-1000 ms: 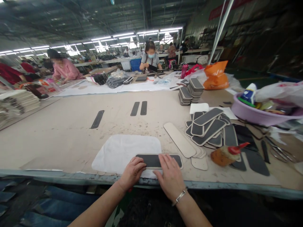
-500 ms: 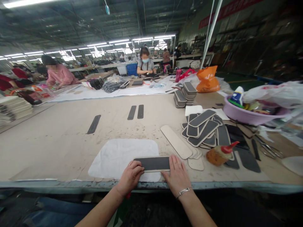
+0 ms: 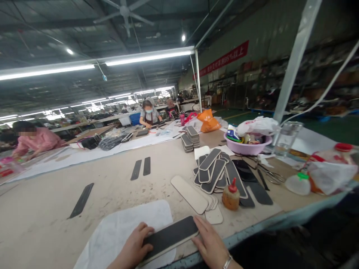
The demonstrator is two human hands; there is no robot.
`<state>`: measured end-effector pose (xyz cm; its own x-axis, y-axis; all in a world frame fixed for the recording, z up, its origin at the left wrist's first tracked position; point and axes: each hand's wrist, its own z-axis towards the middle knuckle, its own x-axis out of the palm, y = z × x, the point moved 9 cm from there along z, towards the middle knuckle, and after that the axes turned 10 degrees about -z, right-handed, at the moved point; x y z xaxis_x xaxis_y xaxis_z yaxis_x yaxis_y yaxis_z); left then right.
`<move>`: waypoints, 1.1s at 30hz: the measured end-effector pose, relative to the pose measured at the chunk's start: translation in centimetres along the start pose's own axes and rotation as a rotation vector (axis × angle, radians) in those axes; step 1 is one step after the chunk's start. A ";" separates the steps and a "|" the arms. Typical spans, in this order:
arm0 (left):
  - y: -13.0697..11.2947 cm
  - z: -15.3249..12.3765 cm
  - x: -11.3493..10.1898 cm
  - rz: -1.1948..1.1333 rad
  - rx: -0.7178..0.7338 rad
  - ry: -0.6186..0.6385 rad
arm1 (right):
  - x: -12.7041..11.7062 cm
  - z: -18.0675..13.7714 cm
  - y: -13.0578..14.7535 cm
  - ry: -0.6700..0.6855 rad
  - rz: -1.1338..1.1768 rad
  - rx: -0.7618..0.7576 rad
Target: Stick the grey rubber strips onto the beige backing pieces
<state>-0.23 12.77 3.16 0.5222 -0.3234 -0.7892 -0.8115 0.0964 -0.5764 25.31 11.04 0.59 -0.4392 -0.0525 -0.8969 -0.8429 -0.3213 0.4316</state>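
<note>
A long dark grey panel with a pale rim lies in front of me, over a white sheet. My left hand is closed on its left end, thumb and fingers on the dark face. At the other end, my right hand grips the corner, fingers along the end and thumb at the near edge. Beyond it lie fanned pale beige strips with rounded ends. A squat bottle of amber liquid with a red nozzle stands upright to the right.
Rimmed dark panels lie in a loose heap, with a neat stack behind. Scissors and a purple basin are at right. Narrow dark strips lie at left. Co-workers sit across the table.
My view has turned to the right and tilted, so the table things appear further left and lower. Both hands stay on the panel, which now looks slanted.
</note>
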 end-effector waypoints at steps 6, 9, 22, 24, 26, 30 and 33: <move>0.3 1.5 0.5 0.129 -0.156 0.055 | -0.4 -1.1 -0.8 -0.213 0.113 -0.005; 0.5 1.5 0.6 0.125 -0.237 0.170 | -0.8 -1.2 -0.8 -0.252 0.150 -0.020; -15.8 10.1 -8.2 -0.510 0.027 -0.043 | -1.5 -1.4 1.5 -0.086 0.123 -0.117; -18.5 13.9 -6.8 -0.527 0.031 -0.083 | -1.2 -1.1 1.5 -0.073 0.119 -0.108; -20.1 17.3 -4.4 -0.502 -0.022 -0.085 | -1.0 -1.0 1.4 -0.073 0.136 -0.101; -19.5 20.7 0.2 -0.288 -0.236 -0.162 | -1.0 -1.0 1.3 -0.112 0.190 -0.103; -17.4 20.2 2.9 -0.184 -0.344 -0.224 | -1.1 -1.1 1.3 -0.127 0.214 -0.114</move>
<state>20.71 29.18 6.62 0.6792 -0.0904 -0.7284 -0.7201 -0.2741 -0.6375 25.00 9.65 2.03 -0.6447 -0.0142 -0.7643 -0.6896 -0.4207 0.5895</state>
